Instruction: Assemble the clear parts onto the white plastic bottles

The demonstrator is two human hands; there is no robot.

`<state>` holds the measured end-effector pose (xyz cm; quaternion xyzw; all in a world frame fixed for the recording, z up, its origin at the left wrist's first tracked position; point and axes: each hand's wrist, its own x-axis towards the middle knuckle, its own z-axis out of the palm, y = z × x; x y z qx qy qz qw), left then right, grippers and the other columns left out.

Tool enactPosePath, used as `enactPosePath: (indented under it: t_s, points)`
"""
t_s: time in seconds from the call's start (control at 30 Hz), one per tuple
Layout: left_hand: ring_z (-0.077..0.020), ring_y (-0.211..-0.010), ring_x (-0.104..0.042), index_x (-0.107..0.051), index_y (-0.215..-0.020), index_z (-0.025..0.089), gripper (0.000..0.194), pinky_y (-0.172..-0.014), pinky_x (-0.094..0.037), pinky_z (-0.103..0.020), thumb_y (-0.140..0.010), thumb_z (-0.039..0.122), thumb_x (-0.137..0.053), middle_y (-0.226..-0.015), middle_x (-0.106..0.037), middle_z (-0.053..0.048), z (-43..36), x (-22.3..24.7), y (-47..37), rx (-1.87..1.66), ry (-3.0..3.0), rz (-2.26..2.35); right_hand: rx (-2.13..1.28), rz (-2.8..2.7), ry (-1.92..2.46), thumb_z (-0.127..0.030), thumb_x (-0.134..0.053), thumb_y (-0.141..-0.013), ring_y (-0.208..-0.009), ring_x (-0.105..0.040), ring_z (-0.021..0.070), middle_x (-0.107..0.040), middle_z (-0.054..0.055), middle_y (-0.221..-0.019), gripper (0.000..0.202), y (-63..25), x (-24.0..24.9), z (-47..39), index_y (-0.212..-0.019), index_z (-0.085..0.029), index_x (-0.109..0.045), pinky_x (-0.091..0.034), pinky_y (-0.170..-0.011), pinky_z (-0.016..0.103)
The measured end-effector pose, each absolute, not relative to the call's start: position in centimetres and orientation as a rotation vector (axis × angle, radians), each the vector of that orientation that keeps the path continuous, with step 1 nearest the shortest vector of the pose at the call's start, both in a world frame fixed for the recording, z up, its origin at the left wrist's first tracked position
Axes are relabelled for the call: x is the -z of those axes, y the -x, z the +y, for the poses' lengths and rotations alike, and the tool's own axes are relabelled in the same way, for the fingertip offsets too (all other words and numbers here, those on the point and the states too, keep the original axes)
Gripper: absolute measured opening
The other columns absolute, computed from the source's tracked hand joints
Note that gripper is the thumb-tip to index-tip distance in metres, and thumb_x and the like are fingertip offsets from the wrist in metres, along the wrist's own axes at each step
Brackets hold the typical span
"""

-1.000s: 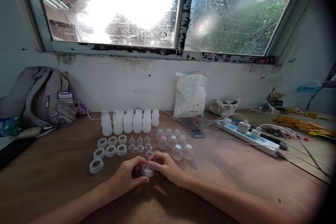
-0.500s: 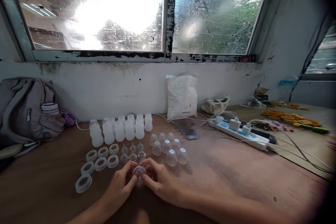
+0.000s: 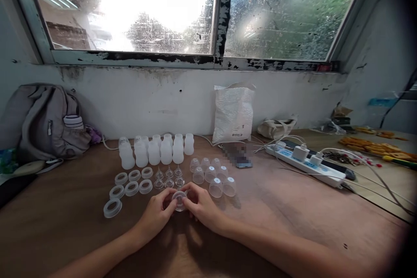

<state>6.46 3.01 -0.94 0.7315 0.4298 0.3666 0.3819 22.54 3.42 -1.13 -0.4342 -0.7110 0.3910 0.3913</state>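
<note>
**In front of the bottles (image 3: 154, 153): clear round pc (image 3: 179, 207) gripped**

L hand (image 3: 159, 209) & R hand (image 3: 205, 208), both part-curled, pinch it from either side w/ thumbs & fingertips (thumbs on near face). Rings (image 3: 112, 214) & clear teats (image 3: 179, 182) sit just in front of the bottles; domed caps (image 3: 215, 188), front-right of same.

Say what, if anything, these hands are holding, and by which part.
A round, translucent plastic piece, held at opposite sides of its rim by the left hand and right hand.
</note>
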Motion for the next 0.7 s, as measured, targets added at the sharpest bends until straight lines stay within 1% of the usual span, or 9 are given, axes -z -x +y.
enactPosePath:
  t_s: [0.1,0.2,0.3,0.4,0.5,0.7]
  points:
    - [-0.012,-0.056,-0.051,-0.057,-0.096,0.014,0.028,-0.055,-0.041,-0.022,-0.082,0.034,-0.042,-0.071,-0.061,-0.002,2.8,0.8,-6.4,-0.945,-1.862,1.098,-1.023,-1.797,1.075,-0.019,-0.046,-0.077,-0.038,-0.042,0.0041,-0.048,-0.006,-0.054,0.01,-22.6,1.4,3.6,-0.086,-0.017,-0.049,-0.032,-0.033,0.012]
    - [-0.0125,-0.057,-0.052,-0.057,-0.095,0.015,0.03,-0.055,-0.041,-0.022,-0.083,0.037,-0.04,-0.069,-0.061,-0.002,2.6,0.6,-6.4,-0.946,-1.881,1.103,-1.05,-1.783,1.058,-0.026,-0.047,-0.079,-0.037,-0.043,0.0047,-0.047,-0.006,-0.053,0.011,-22.6,1.7,3.7,-0.085,-0.017,-0.048,-0.032,-0.031,0.013]
    - [-0.0132,-0.06,-0.054,-0.058,-0.09,0.015,0.029,-0.056,-0.041,-0.021,-0.083,0.037,-0.04,-0.071,-0.063,-0.002,2.5,0.4,-6.4,-0.942,-1.905,1.091,-1.056,-1.778,1.067,-0.033,-0.048,-0.079,-0.037,-0.042,0.0046,-0.049,-0.005,-0.054,0.017,-22.6,1.9,3.7,-0.084,-0.017,-0.049,-0.031,-0.031,0.013]
    - [-0.0133,-0.061,-0.055,-0.058,-0.083,0.015,0.028,-0.056,-0.041,-0.021,-0.083,0.037,-0.041,-0.071,-0.063,-0.002,2.4,0.2,-6.5,-0.936,-1.917,1.096,-1.028,-1.792,1.079,-0.034,-0.048,-0.08,-0.039,-0.043,0.0047,-0.051,-0.004,-0.055,0.018,-22.6,1.9,3.5,-0.082,-0.016,-0.049,-0.031,-0.033,0.014]
    - [-0.0126,-0.057,-0.054,-0.057,-0.082,0.015,0.027,-0.053,-0.04,-0.021,-0.083,0.037,-0.04,-0.068,-0.063,-0.002,2.3,0.2,-6.4,-0.919,-1.926,1.118,-0.998,-1.81,1.087,-0.033,-0.047,-0.08,-0.041,-0.044,0.0053,-0.052,-0.003,-0.056,0.017,-22.5,1.6,3.3,-0.08,-0.016,-0.049,-0.033,-0.036,0.015]
    - [-0.0108,-0.051,-0.05,-0.053,-0.078,0.016,0.023,-0.049,-0.036,-0.02,-0.083,0.034,-0.039,-0.062,-0.059,0.001,2.1,0.2,-6.2,-0.902,-1.986,1.165,-0.988,-1.856,1.063,-0.037,-0.046,-0.081,-0.043,-0.044,0.0064,-0.052,-0.003,-0.054,0.02,-22.4,0.8,2.7,-0.08,-0.016,-0.049,-0.032,-0.04,0.017]
